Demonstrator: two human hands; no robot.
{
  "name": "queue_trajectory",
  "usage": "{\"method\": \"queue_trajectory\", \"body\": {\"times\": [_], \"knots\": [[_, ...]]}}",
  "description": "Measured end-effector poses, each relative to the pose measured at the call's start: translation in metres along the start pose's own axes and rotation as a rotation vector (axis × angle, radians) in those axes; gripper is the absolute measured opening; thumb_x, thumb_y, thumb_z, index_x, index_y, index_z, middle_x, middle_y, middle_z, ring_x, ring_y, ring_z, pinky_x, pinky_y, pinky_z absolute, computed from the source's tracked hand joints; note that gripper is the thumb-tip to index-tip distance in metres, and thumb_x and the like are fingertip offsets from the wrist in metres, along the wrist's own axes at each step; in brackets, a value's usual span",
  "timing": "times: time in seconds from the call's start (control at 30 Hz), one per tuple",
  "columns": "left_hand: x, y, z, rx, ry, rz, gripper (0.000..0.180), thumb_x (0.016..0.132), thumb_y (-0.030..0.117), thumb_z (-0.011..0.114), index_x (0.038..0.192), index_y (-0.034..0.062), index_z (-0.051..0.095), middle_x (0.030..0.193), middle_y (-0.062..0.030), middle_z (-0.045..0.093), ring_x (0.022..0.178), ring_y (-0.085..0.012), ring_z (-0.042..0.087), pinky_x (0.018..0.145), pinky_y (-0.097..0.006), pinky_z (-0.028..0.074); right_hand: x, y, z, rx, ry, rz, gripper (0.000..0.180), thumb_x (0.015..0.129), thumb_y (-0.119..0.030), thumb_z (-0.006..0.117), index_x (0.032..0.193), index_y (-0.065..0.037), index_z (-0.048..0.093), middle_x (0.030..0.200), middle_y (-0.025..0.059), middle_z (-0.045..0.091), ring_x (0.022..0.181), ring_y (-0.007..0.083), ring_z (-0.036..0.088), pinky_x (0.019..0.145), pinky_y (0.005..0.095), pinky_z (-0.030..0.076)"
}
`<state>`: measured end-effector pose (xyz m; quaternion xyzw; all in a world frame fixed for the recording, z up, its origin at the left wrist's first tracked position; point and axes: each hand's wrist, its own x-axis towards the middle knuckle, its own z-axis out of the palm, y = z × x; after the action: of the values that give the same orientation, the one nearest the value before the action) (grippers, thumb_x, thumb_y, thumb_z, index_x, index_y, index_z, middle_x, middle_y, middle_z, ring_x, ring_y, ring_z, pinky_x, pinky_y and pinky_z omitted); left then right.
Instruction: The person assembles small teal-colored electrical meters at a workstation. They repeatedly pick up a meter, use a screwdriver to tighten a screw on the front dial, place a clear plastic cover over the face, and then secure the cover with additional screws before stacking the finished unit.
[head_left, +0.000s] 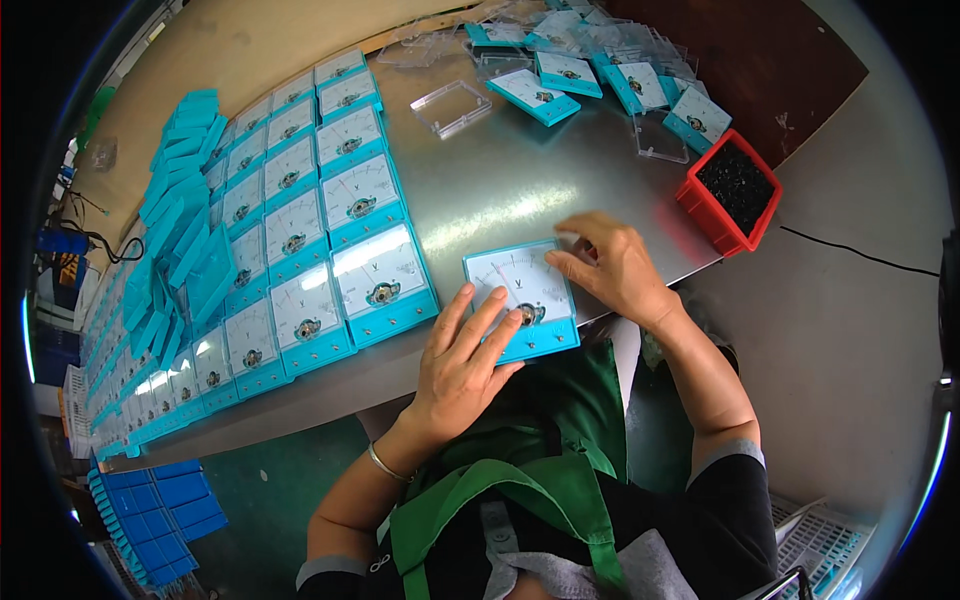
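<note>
A turquoise panel meter [540,345] with a white dial lies at the near edge of the metal table, in front of me. My left hand [455,365] holds it from the left, with fingers spread over the face and the thumb by the near edge. At its far right corner is my right hand [615,265], fingers curled and thumb and forefinger brought together. Whatever they pinch, if anything, is too small to make out. The meter's round metal movement [527,314] shows partly beside my left fingertips.
Rows of similar meters [375,270] fill the table's left side, with turquoise covers [180,240] heaped on them. A red bin [718,205] of small black parts sits at the right edge. Clear covers [450,108] and loose meters [535,95] lie at the back.
</note>
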<state>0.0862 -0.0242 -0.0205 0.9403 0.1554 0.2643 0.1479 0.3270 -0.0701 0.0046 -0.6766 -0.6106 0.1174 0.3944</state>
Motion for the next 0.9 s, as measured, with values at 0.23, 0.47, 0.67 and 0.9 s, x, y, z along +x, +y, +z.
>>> {"method": "queue_trajectory", "body": {"times": [0.23,0.47,0.67,0.9], "knots": [[0.01,-0.003,0.004,-0.071,0.002,-0.016,0.067,0.064,0.005,0.078,0.126,0.0016,0.051,0.129,-0.0149,0.046,0.127,-0.036,0.042,0.102,-0.043,0.041,-0.005,-0.061,-0.011,0.92,0.282,-0.103,0.023,0.096,-0.01,0.047,0.112,0.004,0.054,0.061,0.0,0.047,0.046,0.0044,0.036,0.042,0.0202,0.029],[0.008,-0.005,0.011,-0.134,0.041,-0.046,0.062,0.066,0.004,0.077,0.122,0.0017,0.053,0.132,-0.014,0.047,0.129,-0.0355,0.041,0.102,-0.042,0.043,0.006,-0.067,0.021,1.023,0.32,-0.277,0.013,0.095,-0.006,0.045,0.102,0.003,0.053,0.058,-0.0013,0.045,0.046,0.004,0.036,0.042,0.0208,0.031],[0.007,-0.007,0.011,-0.158,0.056,-0.056,0.06,0.066,0.005,0.077,0.121,0.0025,0.054,0.131,-0.0136,0.048,0.128,-0.0351,0.043,0.102,-0.042,0.044,0.002,-0.066,0.021,0.979,0.283,-0.245,0.012,0.094,-0.004,0.044,0.101,0.003,0.051,0.059,-0.0009,0.044,0.046,0.0045,0.037,0.042,0.0206,0.031],[0.008,-0.007,0.009,-0.123,0.05,-0.037,0.056,0.07,0.006,0.075,0.121,0.0024,0.054,0.131,-0.0135,0.048,0.127,-0.0324,0.044,0.097,-0.038,0.048,0.011,-0.064,0.029,1.001,0.232,-0.215,0.019,0.09,-0.018,0.048,0.099,-0.002,0.042,0.071,0.0034,0.044,0.056,0.0069,0.037,0.048,0.0227,0.033]]}}
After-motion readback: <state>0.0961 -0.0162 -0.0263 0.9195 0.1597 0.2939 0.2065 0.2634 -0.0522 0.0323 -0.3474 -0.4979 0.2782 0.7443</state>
